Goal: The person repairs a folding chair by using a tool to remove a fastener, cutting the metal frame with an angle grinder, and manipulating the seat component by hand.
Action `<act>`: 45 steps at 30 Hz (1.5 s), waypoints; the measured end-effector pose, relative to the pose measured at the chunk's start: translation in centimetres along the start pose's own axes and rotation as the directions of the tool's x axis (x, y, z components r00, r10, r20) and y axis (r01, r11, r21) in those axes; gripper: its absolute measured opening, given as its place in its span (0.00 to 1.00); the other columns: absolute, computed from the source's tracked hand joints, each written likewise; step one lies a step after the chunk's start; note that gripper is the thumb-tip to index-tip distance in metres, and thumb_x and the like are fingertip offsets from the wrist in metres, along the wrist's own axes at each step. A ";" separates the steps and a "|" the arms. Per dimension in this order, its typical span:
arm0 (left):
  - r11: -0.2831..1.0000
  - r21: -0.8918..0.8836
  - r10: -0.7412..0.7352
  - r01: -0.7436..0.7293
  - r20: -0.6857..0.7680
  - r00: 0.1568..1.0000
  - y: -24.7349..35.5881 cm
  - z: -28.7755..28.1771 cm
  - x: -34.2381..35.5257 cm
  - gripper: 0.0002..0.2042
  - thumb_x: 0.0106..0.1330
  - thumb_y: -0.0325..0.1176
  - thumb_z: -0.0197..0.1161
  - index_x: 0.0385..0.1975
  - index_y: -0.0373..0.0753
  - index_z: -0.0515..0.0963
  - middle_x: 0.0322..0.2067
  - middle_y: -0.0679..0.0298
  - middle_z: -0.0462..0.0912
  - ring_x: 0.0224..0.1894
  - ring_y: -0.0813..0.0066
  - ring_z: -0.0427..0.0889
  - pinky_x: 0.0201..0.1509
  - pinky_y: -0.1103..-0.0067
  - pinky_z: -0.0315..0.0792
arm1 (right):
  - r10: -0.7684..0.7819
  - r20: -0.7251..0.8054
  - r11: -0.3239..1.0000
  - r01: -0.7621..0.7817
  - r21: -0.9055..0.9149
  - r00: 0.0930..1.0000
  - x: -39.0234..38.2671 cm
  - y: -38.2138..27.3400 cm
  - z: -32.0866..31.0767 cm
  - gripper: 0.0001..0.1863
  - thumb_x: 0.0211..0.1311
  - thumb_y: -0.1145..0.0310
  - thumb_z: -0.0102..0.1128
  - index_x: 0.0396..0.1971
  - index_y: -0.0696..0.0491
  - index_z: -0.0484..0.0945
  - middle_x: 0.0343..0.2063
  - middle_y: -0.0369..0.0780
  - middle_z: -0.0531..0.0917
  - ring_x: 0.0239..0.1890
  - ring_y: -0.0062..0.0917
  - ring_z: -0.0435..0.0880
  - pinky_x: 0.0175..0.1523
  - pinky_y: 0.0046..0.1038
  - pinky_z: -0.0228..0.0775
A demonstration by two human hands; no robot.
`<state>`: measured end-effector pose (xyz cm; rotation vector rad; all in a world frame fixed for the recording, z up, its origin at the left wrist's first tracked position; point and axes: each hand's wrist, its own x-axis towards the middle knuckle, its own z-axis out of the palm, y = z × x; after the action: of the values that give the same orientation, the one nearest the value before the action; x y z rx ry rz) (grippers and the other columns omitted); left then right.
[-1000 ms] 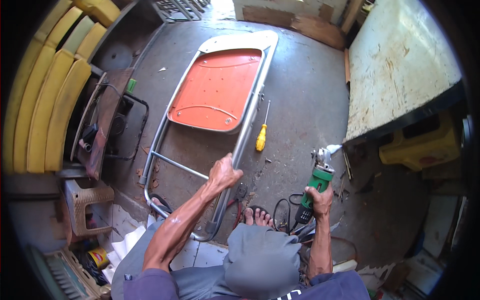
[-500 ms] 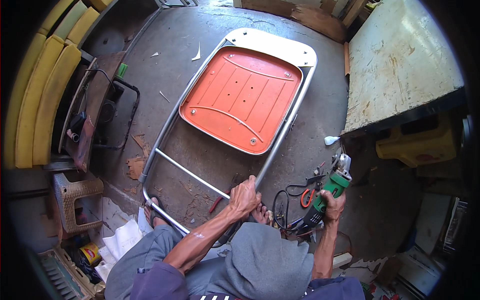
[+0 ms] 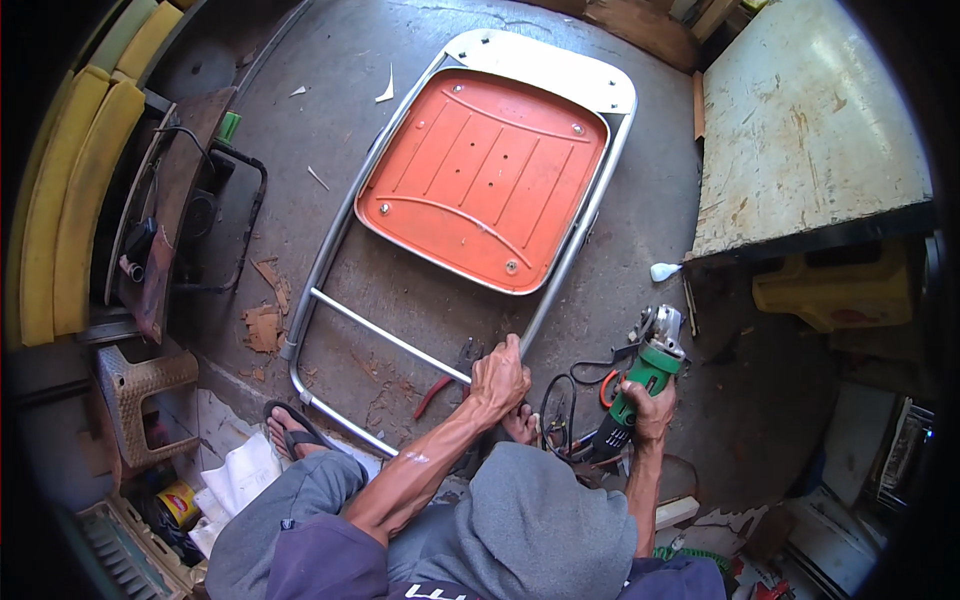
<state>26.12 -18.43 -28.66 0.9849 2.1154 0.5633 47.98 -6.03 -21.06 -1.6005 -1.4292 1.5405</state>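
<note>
A folding chair with an orange seat panel (image 3: 480, 185) and a silver tubular frame (image 3: 328, 255) lies flat on the floor before me. My left hand (image 3: 500, 382) is closed around the frame's tube near the end of the thin crossbar, beside my foot. In my right hand (image 3: 652, 408) is a green angle grinder (image 3: 655, 370), gripped by its body, its metal head pointing away from me. The grinder is held apart from the chair, to its right. Its black cord (image 3: 557, 410) loops on the floor between the hands.
Red-handled pliers (image 3: 433, 397) lie below the crossbar. Orange-handled scissors or a similar tool (image 3: 609, 388) rest behind the grinder. A worn pale tabletop (image 3: 805, 130) stands at right, a white bulb-shaped item (image 3: 664, 271) near its corner. Yellow cushions (image 3: 95, 210) are stacked at left; a small stool (image 3: 150, 405) sits below them.
The grinder and my right hand have shifted slightly left and toward me. My left hand keeps its hold on the frame. My left foot in its sandal shows more fully.
</note>
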 end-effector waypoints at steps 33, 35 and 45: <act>0.994 -0.033 0.100 -0.100 -0.008 0.995 -0.5 -2.3 1.6 0.16 0.56 0.31 0.63 0.40 0.29 0.70 0.33 0.38 0.82 0.35 0.37 0.84 0.41 0.54 0.80 | 0.023 0.031 0.999 -0.022 -0.038 0.999 -3.5 -0.6 3.3 0.26 0.46 0.68 0.68 0.48 0.60 0.73 0.31 0.40 0.81 0.30 0.26 0.83 0.37 0.27 0.77; 0.994 -0.040 0.105 -0.103 0.034 0.994 0.2 -3.5 1.8 0.18 0.55 0.32 0.65 0.40 0.28 0.70 0.31 0.37 0.82 0.35 0.35 0.84 0.42 0.54 0.79 | -0.010 -0.014 0.998 0.009 -0.055 1.000 -4.5 -1.1 3.0 0.26 0.46 0.68 0.68 0.48 0.60 0.74 0.31 0.40 0.81 0.30 0.25 0.83 0.37 0.27 0.77; 0.996 -0.043 0.078 -0.076 0.044 0.996 3.0 -7.2 1.4 0.19 0.55 0.32 0.63 0.41 0.23 0.72 0.27 0.34 0.82 0.33 0.38 0.86 0.40 0.57 0.81 | 0.022 -0.082 0.994 -0.013 0.105 0.996 -8.3 2.2 -0.8 0.29 0.48 0.66 0.67 0.51 0.60 0.70 0.34 0.43 0.80 0.30 0.29 0.85 0.33 0.31 0.80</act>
<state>21.41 -16.07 -22.71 1.0500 2.0254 0.6142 51.06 -13.96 -19.47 -1.5997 -1.2730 1.5149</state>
